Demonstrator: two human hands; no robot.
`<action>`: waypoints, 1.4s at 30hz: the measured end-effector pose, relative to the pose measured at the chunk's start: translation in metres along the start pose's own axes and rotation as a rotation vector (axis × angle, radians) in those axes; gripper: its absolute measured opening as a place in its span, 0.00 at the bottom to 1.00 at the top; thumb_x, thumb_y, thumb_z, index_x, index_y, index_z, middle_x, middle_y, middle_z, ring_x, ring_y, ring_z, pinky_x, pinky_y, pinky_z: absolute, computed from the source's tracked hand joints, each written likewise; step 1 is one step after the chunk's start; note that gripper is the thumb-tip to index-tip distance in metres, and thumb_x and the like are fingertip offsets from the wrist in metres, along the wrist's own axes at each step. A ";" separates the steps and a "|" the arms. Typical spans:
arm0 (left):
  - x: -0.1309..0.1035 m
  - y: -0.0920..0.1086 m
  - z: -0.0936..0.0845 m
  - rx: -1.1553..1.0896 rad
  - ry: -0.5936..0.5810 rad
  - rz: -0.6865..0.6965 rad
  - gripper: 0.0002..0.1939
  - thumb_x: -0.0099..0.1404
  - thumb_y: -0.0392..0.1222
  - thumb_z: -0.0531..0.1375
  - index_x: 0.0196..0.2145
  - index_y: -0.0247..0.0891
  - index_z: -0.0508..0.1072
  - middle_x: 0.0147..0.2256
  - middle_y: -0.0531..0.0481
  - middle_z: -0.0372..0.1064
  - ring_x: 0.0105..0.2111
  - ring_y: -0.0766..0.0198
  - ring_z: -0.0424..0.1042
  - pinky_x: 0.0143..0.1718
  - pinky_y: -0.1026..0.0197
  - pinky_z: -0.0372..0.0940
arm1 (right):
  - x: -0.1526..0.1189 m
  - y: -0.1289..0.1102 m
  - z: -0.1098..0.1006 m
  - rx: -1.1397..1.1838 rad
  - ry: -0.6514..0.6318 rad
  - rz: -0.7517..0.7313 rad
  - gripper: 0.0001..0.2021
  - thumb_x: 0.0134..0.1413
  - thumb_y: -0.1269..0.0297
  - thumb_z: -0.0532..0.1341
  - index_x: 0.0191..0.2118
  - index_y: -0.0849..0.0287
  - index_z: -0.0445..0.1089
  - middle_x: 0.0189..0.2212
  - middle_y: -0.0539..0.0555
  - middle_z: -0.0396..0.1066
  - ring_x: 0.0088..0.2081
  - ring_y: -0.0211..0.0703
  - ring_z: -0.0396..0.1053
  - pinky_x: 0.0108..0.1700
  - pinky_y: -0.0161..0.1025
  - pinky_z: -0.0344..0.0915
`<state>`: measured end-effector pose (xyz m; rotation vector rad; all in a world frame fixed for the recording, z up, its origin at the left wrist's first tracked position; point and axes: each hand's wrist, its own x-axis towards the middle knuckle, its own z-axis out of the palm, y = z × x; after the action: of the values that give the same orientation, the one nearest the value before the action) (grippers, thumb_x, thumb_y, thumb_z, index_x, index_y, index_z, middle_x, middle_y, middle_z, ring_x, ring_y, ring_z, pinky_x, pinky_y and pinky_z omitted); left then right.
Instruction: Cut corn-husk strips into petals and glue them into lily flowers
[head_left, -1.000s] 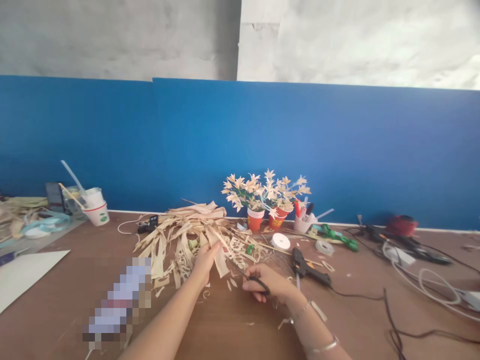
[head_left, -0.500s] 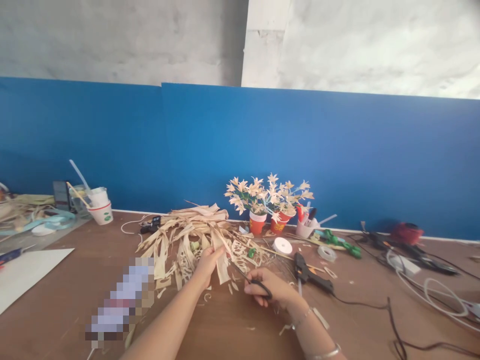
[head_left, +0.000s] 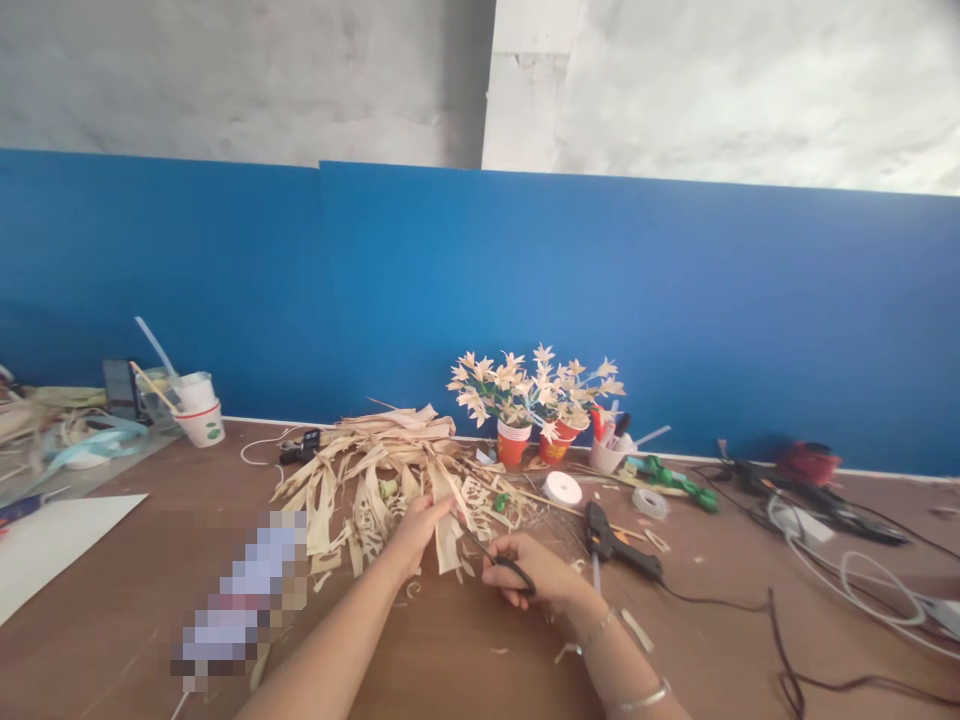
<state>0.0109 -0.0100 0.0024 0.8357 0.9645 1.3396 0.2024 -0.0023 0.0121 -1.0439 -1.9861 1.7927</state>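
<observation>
My left hand (head_left: 418,532) pinches a strip of dried corn husk (head_left: 448,548), whose lower end hangs below my fingers. In my right hand (head_left: 529,572) is a pair of dark-handled scissors (head_left: 516,570), my fingers wrapped round the loops. The blades point up and left at the husk strip, close to my left fingertips; whether they touch it I cannot tell. Just behind both hands spreads a pile of dried husks (head_left: 367,470), some pieces with cut-out holes. Small husk scraps are scattered on the table around my hands.
Two red cups (head_left: 513,445) of husk flowers (head_left: 536,385) stand by the blue partition (head_left: 637,280). Right of my hands lie a glue gun (head_left: 619,545) with its cord, a white ribbon roll (head_left: 562,488) and cables (head_left: 855,575). White cups (head_left: 201,425) and white paper (head_left: 64,550) are on the left.
My right hand and the scissors have shifted slightly left, nearer the husk strip. My left hand keeps its hold, almost unmoved. The camera view has shifted a little.
</observation>
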 end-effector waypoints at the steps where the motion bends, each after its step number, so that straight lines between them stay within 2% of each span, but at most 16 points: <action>1: 0.000 0.000 0.000 -0.002 0.010 0.002 0.14 0.49 0.48 0.66 0.23 0.32 0.75 0.22 0.44 0.74 0.23 0.58 0.72 0.29 0.59 0.66 | 0.000 0.000 0.000 -0.003 0.001 0.000 0.11 0.43 0.58 0.63 0.27 0.61 0.65 0.10 0.41 0.60 0.12 0.28 0.53 0.14 0.26 0.49; 8: 0.003 0.001 0.000 -0.035 0.052 -0.028 0.15 0.45 0.47 0.68 0.27 0.33 0.75 0.23 0.46 0.74 0.23 0.61 0.72 0.27 0.62 0.65 | 0.001 0.001 -0.003 -0.002 0.028 -0.014 0.10 0.42 0.59 0.62 0.28 0.61 0.64 0.10 0.41 0.59 0.12 0.28 0.52 0.14 0.26 0.48; 14: 0.005 0.000 -0.001 -0.042 0.042 0.001 0.15 0.45 0.44 0.68 0.30 0.33 0.76 0.26 0.45 0.76 0.27 0.58 0.74 0.29 0.61 0.66 | 0.001 0.004 -0.007 -0.037 0.006 -0.026 0.10 0.43 0.59 0.62 0.27 0.60 0.64 0.10 0.41 0.60 0.12 0.28 0.53 0.15 0.26 0.48; 20: 0.006 -0.002 0.000 -0.046 0.035 -0.009 0.16 0.44 0.43 0.68 0.31 0.33 0.76 0.25 0.47 0.75 0.27 0.58 0.74 0.31 0.60 0.66 | 0.001 0.004 -0.007 -0.043 -0.004 -0.024 0.11 0.42 0.58 0.62 0.28 0.60 0.63 0.11 0.41 0.60 0.12 0.29 0.53 0.15 0.27 0.50; 27: 0.005 -0.003 0.001 -0.036 0.043 -0.008 0.14 0.46 0.43 0.67 0.31 0.33 0.75 0.23 0.49 0.73 0.22 0.61 0.71 0.26 0.62 0.64 | 0.000 0.001 -0.006 -0.038 -0.004 -0.021 0.09 0.43 0.61 0.61 0.27 0.60 0.63 0.10 0.41 0.59 0.12 0.29 0.53 0.14 0.26 0.49; 30: 0.005 -0.003 0.000 0.015 0.081 -0.006 0.11 0.47 0.44 0.66 0.28 0.35 0.74 0.16 0.54 0.67 0.15 0.68 0.64 0.19 0.66 0.58 | 0.000 0.000 -0.005 -0.043 0.007 -0.017 0.08 0.43 0.62 0.61 0.27 0.60 0.64 0.10 0.40 0.59 0.12 0.28 0.53 0.14 0.26 0.49; 32: 0.005 -0.003 -0.001 0.054 0.118 0.001 0.10 0.47 0.43 0.66 0.26 0.35 0.73 0.13 0.58 0.61 0.10 0.74 0.55 0.13 0.69 0.48 | 0.001 0.001 -0.005 -0.039 0.010 -0.004 0.08 0.42 0.62 0.62 0.27 0.60 0.64 0.10 0.41 0.60 0.12 0.28 0.53 0.14 0.26 0.49; 35: 0.007 -0.003 -0.003 0.064 0.149 0.020 0.10 0.46 0.43 0.65 0.24 0.35 0.71 0.13 0.60 0.58 0.08 0.79 0.46 0.12 0.70 0.36 | 0.001 0.004 -0.006 -0.012 0.006 0.020 0.09 0.42 0.60 0.62 0.28 0.60 0.64 0.10 0.41 0.61 0.11 0.29 0.54 0.14 0.26 0.49; 38: 0.009 -0.003 -0.005 0.057 0.187 0.050 0.10 0.46 0.43 0.64 0.23 0.36 0.68 0.13 0.60 0.58 0.08 0.79 0.48 0.11 0.70 0.36 | 0.001 0.007 -0.006 0.019 0.001 0.025 0.11 0.42 0.59 0.62 0.28 0.60 0.64 0.10 0.41 0.62 0.12 0.29 0.55 0.15 0.26 0.51; 42: 0.010 -0.003 -0.005 0.053 0.277 0.098 0.11 0.48 0.44 0.63 0.24 0.37 0.66 0.13 0.58 0.60 0.11 0.72 0.58 0.12 0.70 0.46 | 0.001 0.009 -0.006 0.052 -0.011 0.026 0.13 0.43 0.55 0.63 0.29 0.60 0.64 0.11 0.42 0.62 0.12 0.29 0.56 0.15 0.26 0.47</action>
<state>0.0074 -0.0009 -0.0027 0.7574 1.1910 1.5485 0.2080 0.0027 0.0049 -1.0515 -1.9301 1.8565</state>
